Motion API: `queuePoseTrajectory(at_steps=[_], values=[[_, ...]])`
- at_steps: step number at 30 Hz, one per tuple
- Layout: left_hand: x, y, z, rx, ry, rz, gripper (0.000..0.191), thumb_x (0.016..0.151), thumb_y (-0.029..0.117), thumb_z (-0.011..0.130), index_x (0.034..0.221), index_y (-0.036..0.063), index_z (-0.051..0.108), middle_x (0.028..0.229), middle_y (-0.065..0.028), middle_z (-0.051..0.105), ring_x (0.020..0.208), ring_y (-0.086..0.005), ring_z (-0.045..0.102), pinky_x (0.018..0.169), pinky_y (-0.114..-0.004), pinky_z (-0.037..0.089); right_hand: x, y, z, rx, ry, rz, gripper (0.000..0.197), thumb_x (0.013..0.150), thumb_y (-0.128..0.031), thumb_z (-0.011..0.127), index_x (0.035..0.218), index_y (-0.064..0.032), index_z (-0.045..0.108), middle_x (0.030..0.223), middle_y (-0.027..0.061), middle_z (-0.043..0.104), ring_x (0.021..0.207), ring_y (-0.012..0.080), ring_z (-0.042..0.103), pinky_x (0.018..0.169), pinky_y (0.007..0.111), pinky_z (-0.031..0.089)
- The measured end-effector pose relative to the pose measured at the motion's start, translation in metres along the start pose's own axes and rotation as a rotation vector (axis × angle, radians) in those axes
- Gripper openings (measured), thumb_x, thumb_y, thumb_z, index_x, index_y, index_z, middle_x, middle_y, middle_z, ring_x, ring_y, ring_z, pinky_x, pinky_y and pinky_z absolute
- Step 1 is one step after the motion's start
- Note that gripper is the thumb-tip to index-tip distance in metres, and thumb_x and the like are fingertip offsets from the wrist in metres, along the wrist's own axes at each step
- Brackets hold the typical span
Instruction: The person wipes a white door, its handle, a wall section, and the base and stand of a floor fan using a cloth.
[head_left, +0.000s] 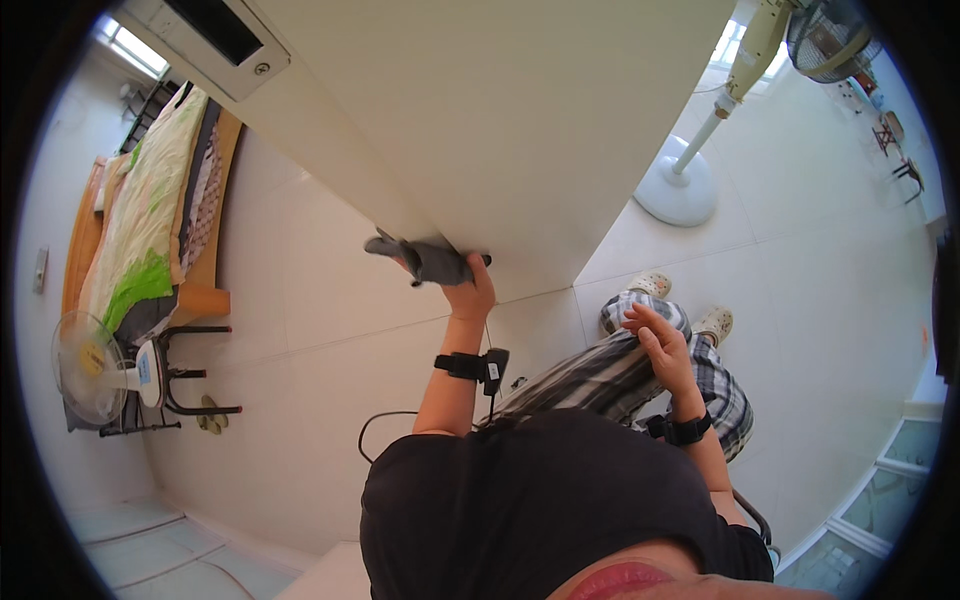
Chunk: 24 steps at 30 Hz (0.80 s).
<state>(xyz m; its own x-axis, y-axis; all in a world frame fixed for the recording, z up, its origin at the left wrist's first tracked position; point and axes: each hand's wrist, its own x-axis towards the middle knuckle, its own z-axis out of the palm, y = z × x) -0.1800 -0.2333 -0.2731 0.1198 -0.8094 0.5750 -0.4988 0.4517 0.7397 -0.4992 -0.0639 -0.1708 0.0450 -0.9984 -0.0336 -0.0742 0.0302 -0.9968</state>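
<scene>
A pale door panel (510, 135) fills the upper middle, with a metal lock plate (251, 75) set in its edge at the upper left. My left hand (471, 289) grips a dark grey cloth (442, 262) wrapped around the door's narrow edge, low on the panel. Part of the cloth sticks out to the left, and the fingers are partly hidden behind it. Over my plaid-trousered leg hovers my right hand (664, 345), its fingers apart and nothing in it. Each wrist carries a black strap, the left with a small box and cable.
A standing fan's round base (679, 187) is on the tiled floor right of the door. At the left are a bed (150, 202), a small fan (94, 367) on a black-legged stool (199, 370) and a pair of slippers (212, 415). A cable (367, 427) loops by my left arm.
</scene>
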Motion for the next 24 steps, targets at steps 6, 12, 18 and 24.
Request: queuePoseTrajectory(at_steps=[6,12,18,24], values=[[0.118,0.140,-0.065,0.413,0.401,0.472,0.088,0.090,0.051,0.051,0.151,-0.0010,0.015,0.151,-0.0349,-0.013,0.139,-0.0570,-0.009,0.105,-0.070,0.002,0.014,-0.002,-0.005,-0.068,-0.036,-0.014,0.039,0.098,-0.013,0.052,0.133,0.0026,0.050,0.121,0.0127,0.062,0.108,0.0195,0.061,0.096,0.032,0.045],[0.209,0.216,-0.120,0.241,0.695,0.690,0.080,0.087,0.056,0.048,0.148,0.0070,0.033,0.152,-0.0358,0.010,0.138,-0.0581,0.009,0.105,-0.069,0.010,0.020,-0.003,-0.011,-0.214,-0.006,-0.033,0.036,0.095,-0.010,0.056,0.128,0.0023,0.055,0.115,0.0122,0.066,0.105,0.0178,0.064,0.092,0.029,0.047],[0.205,0.211,-0.139,0.479,0.632,0.700,0.074,0.082,0.054,0.053,0.144,0.0160,0.042,0.152,-0.0314,0.018,0.137,-0.0562,0.014,0.106,-0.068,0.012,0.024,-0.003,-0.020,-0.279,0.044,-0.015,0.034,0.094,-0.011,0.057,0.125,0.0031,0.057,0.113,0.0131,0.067,0.104,0.0172,0.064,0.091,0.028,0.047],[0.099,0.110,-0.094,0.534,0.513,0.518,0.064,0.069,0.037,0.069,0.128,0.0207,0.053,0.148,-0.0312,0.021,0.134,-0.0545,0.017,0.104,-0.071,0.008,0.033,-0.005,-0.022,-0.360,0.024,-0.001,0.034,0.094,-0.012,0.059,0.124,0.0021,0.058,0.112,0.0121,0.068,0.100,0.0154,0.064,0.089,0.027,0.048]])
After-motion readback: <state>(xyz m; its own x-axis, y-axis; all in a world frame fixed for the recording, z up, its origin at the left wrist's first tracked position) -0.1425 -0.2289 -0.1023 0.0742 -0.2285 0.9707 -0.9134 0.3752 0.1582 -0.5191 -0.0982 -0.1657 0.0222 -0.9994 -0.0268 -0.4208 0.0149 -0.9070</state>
